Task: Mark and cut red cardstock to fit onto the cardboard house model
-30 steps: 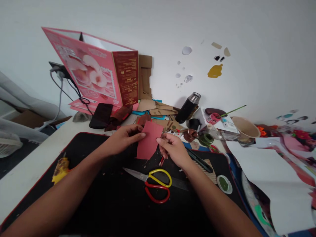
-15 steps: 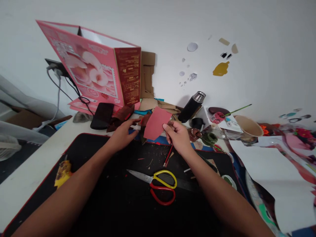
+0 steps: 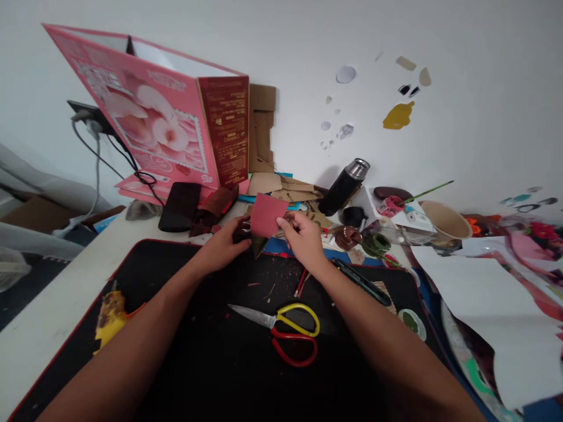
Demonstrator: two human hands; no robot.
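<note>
"Since both hands are up near the far side of the mat, where exactly is the paper?"

"The reddish-pink paper [image 3: 267, 214] sits between the two sets of fingers, and the right hand [image 3: 303, 237] has it by the lower right corner, thumb in front, gripping."

"And the left hand [image 3: 225, 243]?"

"Just beside the paper's left edge. Its fingers are bent, with the thumb standing apart from them. Whether a fingertip touches the edge, I cannot tell."

"What lies closest to those fingers?"

"A thin red pencil [image 3: 300, 282], just on the wearer's side of the right fingers, among small scraps. Nearer the wearer come the scissors [image 3: 277, 328], with one yellow handle loop and one red, tip pointing left. They lie on the black mat [image 3: 211, 363]."

"To the right of the fingers?"

"A dark box cutter [image 3: 363, 282], then a small white dish [image 3: 413, 324] with green in it, well apart from them."

"Beyond the fingertips?"

"Cardboard scraps [image 3: 264, 183] straight behind the paper, a black vacuum flask [image 3: 341, 190] with a silver cap to the right, and a black smartphone [image 3: 179, 205] to the left of the left fingers. Farther off stands a large pink printed box [image 3: 158, 123]."
</note>
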